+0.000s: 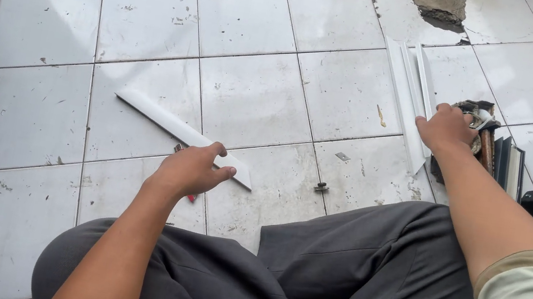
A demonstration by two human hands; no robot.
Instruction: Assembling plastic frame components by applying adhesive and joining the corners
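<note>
Risks first. Your left hand is loosely curled over something small with a red bit showing under the palm, right at the near end of the long white plastic strip on the floor tiles. I can't tell what the red item is or whether you actually grip it; the fingers look half closed, thumb out over the strip. If you press or lean there, the strip could skid on the glazed tile or flex and snap, it looks thin.

Your right hand is reaching sideways, fingers bent down onto a cluttered dark box of metal bits. Can't tell if it has hold of anything. You're working blind into sharp-looking hardware, so a cut finger is a fair risk in my view. Your wrist also crosses the stack of white trim strips, so a careless pull back could drag them out of line.

A small screw lies loose on the tile between your knee and the stack. Easy to kneel on or kick away.

Layout: the single strip runs diagonally from upper left down to your left hand, its near end touching or just under the thumb. The stacked strips lie just left of your right hand, touching the wrist area. The two hands are well apart, with the screw roughly between them. Broken tile patch sits far up, clear of both.
</note>
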